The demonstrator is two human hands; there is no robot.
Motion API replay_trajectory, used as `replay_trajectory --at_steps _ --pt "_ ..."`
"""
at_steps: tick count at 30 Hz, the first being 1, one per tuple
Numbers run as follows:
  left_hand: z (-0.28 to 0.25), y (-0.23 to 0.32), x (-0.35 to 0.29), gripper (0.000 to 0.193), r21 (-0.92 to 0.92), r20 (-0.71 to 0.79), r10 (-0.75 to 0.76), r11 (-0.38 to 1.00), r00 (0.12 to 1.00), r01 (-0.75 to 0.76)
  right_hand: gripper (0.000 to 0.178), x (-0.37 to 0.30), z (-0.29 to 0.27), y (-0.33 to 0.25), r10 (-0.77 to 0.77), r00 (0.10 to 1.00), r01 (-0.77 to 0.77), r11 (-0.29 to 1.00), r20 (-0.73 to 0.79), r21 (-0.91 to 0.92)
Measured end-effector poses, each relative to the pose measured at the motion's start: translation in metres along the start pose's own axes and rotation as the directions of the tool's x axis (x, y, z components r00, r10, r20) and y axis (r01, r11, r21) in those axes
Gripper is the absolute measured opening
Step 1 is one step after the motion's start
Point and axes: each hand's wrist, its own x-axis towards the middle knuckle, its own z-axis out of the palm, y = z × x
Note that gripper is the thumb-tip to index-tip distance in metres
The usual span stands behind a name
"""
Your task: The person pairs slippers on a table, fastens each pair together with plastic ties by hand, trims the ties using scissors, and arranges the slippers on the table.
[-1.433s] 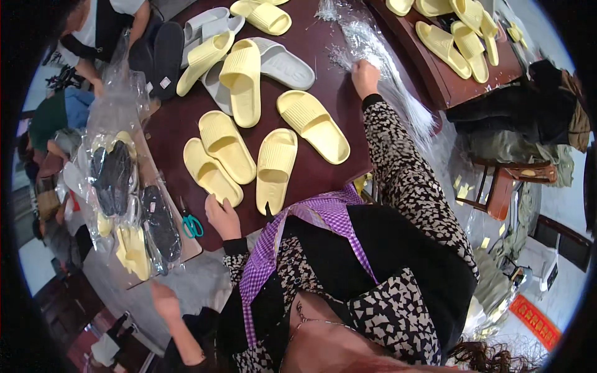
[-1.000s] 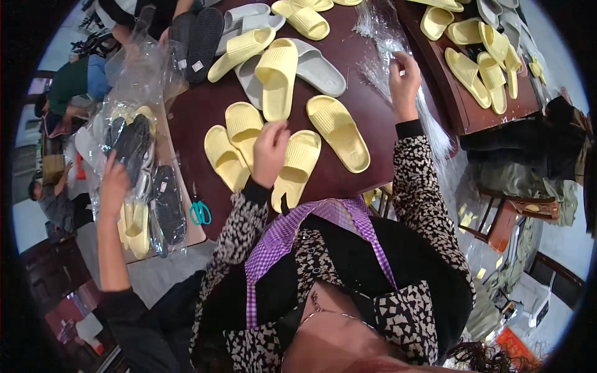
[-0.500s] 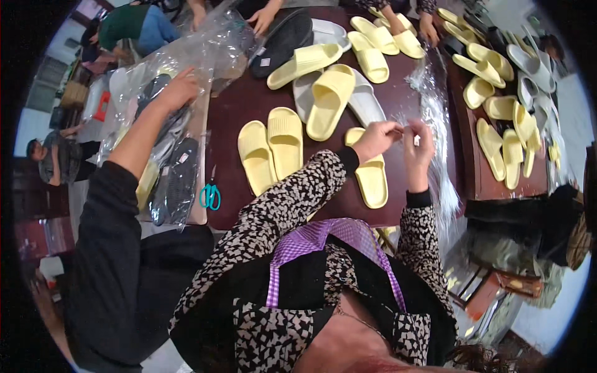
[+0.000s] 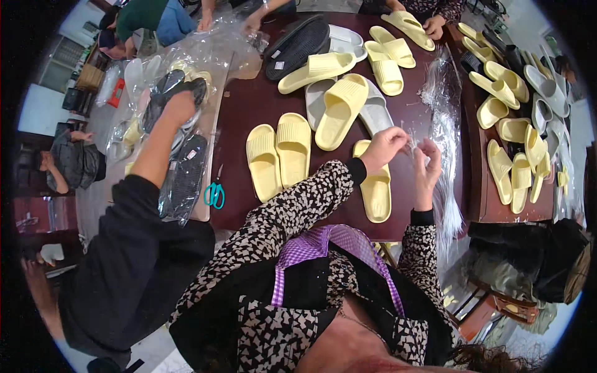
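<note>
Over the table, my left hand and my right hand face each other with fingertips pinched. Between them is a small tuft of thin clear plastic strands; its exact shape is too fine to make out. Beneath my left hand lies a single yellow slipper, partly hidden by it. A pair of yellow slippers sits left of my forearm. Farther off, another yellow slipper rests across grey slippers. A long bundle of clear strands lies just right of my right hand.
Teal-handled scissors lie on the dark red table. At left, a co-worker's hand touches dark slippers amid clear bags. More co-workers' hands are at the far edge. A second table at right carries many yellow and grey slippers.
The view has shifted slightly. My hands stay close together, still pinching. The co-worker's hand at left has moved from the clear bag down onto dark slippers. A far co-worker has lifted a yellow slipper.
</note>
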Motion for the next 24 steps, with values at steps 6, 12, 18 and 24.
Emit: replay_trajectory --at_steps 6,12,18,24 --pt "-0.003 0.013 0.013 0.01 -0.328 -0.062 -0.228 0.924 0.972 0.196 0.043 -0.004 -0.06 0.141 -0.093 0.993 0.096 0.375 0.066 -0.922" --pt "-0.032 0.019 0.02 0.01 -0.444 -0.144 -0.214 0.887 0.966 0.131 0.042 0.017 -0.092 0.187 -0.006 1.0 0.012 0.246 0.011 -0.969" --pt "-0.103 0.059 0.008 0.002 -0.44 -0.47 -0.095 0.887 0.877 -0.139 0.041 0.024 -0.113 0.194 -0.023 0.999 0.031 0.242 0.026 -0.97" --pt "-0.166 0.099 -0.07 0.004 -0.374 -0.538 0.056 0.878 0.841 -0.298 0.041 0.019 -0.121 0.193 0.015 1.0 0.004 0.209 0.008 -0.978"
